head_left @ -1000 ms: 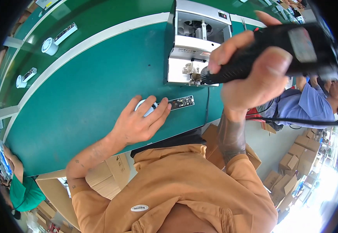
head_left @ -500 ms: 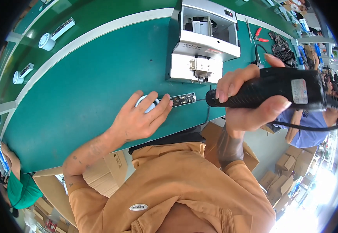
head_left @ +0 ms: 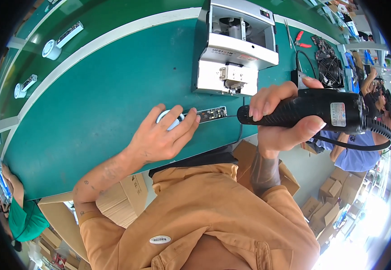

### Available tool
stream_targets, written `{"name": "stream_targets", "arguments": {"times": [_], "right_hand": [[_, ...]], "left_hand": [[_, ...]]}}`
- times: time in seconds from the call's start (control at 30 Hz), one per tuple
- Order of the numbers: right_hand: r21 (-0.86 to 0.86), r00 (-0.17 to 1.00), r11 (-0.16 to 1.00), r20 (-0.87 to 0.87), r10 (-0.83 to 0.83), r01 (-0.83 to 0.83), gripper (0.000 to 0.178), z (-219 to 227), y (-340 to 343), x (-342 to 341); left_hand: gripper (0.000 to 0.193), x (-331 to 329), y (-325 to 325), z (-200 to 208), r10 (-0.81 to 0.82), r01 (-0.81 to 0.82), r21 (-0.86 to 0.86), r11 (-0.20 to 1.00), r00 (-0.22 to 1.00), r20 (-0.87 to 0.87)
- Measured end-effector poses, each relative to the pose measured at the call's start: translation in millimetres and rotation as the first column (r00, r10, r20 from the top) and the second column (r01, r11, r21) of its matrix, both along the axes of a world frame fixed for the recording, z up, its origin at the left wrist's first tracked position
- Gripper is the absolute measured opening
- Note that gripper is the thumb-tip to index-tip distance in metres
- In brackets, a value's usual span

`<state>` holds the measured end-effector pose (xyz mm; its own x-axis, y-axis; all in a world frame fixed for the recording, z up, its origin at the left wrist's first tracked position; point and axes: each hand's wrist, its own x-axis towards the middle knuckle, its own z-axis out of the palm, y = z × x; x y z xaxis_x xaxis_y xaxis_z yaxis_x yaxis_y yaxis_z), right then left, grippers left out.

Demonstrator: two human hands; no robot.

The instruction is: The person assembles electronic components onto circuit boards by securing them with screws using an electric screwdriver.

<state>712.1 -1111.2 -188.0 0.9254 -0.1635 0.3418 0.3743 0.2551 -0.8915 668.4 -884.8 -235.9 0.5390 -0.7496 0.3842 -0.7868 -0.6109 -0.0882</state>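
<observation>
My left hand (head_left: 163, 134) is closed over the round, pale end of a slim device lying on the green table. From under the fingers the device's narrow handle with an exposed circuit board (head_left: 213, 114) points right. In my right hand (head_left: 278, 128) is a black electric screwdriver (head_left: 290, 108), held level with the fingers wrapped round its body. Its thin bit reaches leftward to the right end of the board; whether it touches is unclear. A cord runs from the screwdriver's rear at the right.
Behind my hands stands a silver screw feeder (head_left: 231, 49). Red-handled pliers (head_left: 301, 39), tweezers (head_left: 288, 33) and a black fan (head_left: 330, 72) lie to its right. Two similar devices (head_left: 62, 40) (head_left: 26, 85) rest at the far left. Cardboard boxes (head_left: 119, 200) stand below the table; other people work at both sides.
The rear of the screwdriver has shifted slightly left and down with my right hand. Inside the feeder, the mechanism has changed position. My left hand has stayed in place.
</observation>
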Motion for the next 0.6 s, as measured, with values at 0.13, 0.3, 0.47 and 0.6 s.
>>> {"name": "stream_targets", "arguments": {"times": [0.13,0.3,0.47,0.6], "right_hand": [[0.052,0.998,0.999,0.055,-0.006,0.003,0.072,-4.5,-5.3,-5.0],[0.166,0.980,0.979,0.178,0.092,-0.122,0.075,-7.5,-5.2,-6.0],[0.128,0.974,0.976,0.168,0.152,-0.174,0.073,-2.6,-12.1,3.0],[0.257,0.925,0.929,0.340,0.171,-0.267,0.081,27.3,-22.8,18.2]], "left_hand": [[0.028,2.3,-4.4,2.2,-0.017,0.017,-0.032,0.999,0.999,-0.026],[0.029,4.2,-7.1,4.5,-0.023,0.022,-0.040,0.999,1.000,-0.012],[0.024,7.6,-6.2,2.9,-0.029,0.029,-0.044,0.999,1.000,0.010],[0.025,8.7,-11.7,-1.9,-0.036,0.039,-0.074,0.996,0.998,0.042]]}}
